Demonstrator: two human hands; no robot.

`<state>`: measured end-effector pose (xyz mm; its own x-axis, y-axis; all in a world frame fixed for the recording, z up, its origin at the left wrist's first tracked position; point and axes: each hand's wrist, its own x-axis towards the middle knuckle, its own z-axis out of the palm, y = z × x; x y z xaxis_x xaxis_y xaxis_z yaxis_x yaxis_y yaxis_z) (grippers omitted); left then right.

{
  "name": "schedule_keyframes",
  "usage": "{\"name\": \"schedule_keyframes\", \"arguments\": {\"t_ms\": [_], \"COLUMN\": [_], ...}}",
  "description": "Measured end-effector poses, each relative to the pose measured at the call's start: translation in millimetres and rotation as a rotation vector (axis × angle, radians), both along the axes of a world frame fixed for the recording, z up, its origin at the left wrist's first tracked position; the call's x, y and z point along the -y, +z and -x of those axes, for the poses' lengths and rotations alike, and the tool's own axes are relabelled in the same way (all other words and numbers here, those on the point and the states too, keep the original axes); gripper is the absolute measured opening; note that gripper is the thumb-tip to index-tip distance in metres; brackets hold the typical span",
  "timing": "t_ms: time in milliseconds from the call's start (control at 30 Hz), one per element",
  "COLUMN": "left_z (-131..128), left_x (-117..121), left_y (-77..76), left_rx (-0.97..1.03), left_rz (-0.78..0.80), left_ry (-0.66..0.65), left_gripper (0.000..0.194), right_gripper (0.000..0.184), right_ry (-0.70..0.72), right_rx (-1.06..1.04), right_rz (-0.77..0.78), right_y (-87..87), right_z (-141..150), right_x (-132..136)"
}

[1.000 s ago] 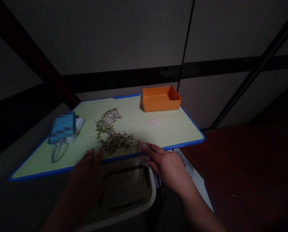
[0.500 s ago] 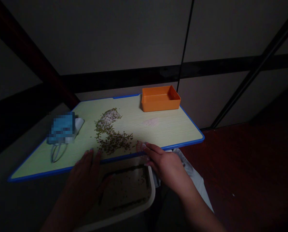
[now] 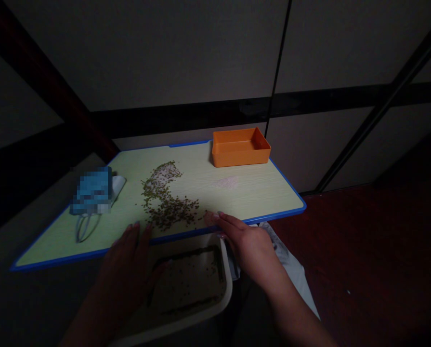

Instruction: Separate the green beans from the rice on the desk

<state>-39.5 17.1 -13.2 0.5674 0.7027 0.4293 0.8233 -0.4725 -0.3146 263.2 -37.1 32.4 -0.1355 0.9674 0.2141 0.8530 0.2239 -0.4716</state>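
Small dark green and brown bits (image 3: 174,212), perhaps beans or seeds, lie scattered on a pale tabletop (image 3: 195,166) with a blue rim. Whitish grains (image 3: 161,177) are mixed among those farther back. My left hand (image 3: 126,262) is open, its fingertips at the front edge and its thumb stretched over a pale bin (image 3: 228,279) below. At the same edge, my right hand (image 3: 244,241) has its fingers stretched out, touching a small pinkish patch of grains (image 3: 210,219). Its lower fingers reach below the edge. Dark bits lie inside the bin.
An orange open box (image 3: 240,156) stands at the back right of the tabletop. Another thin patch of pale grains (image 3: 228,182) lies before it. A blurred blue item (image 3: 92,190) with a looped cord is at the left. Cabinet panels (image 3: 186,53) rise behind.
The fingers of my right hand have shifted slightly at the pinkish grains, which look more bunched near the edge. My left hand has stayed almost in place.
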Motion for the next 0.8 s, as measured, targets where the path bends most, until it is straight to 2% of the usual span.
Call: {"name": "schedule_keyframes", "arguments": {"t_ms": [200,533,667,800], "left_z": [3.8,-3.7,-2.2,-2.5], "left_x": [-3.0,-0.3,-2.0,-2.7], "left_y": [-4.8,-4.4,-11.2,-17.6], "left_rx": [0.021,0.045,0.070,0.112], "left_rz": [0.018,-0.104,-0.062,-0.012], "left_ry": [0.007,-0.049,-0.006,0.020], "left_gripper": [0.086,0.085,0.086,0.083], "right_gripper": [0.050,0.044,0.048,0.059], "right_ry": [-0.038,-0.092,-0.113,-0.112], "right_rx": [-0.034,-0.143,-0.101,0.111], "right_rz": [0.015,0.020,0.064,0.153], "right_y": [-1.1,1.8,13.7,32.6], "right_z": [-0.2,-2.8,-3.4,-1.7], "right_x": [-1.1,-8.0,-7.7,-7.2]}}
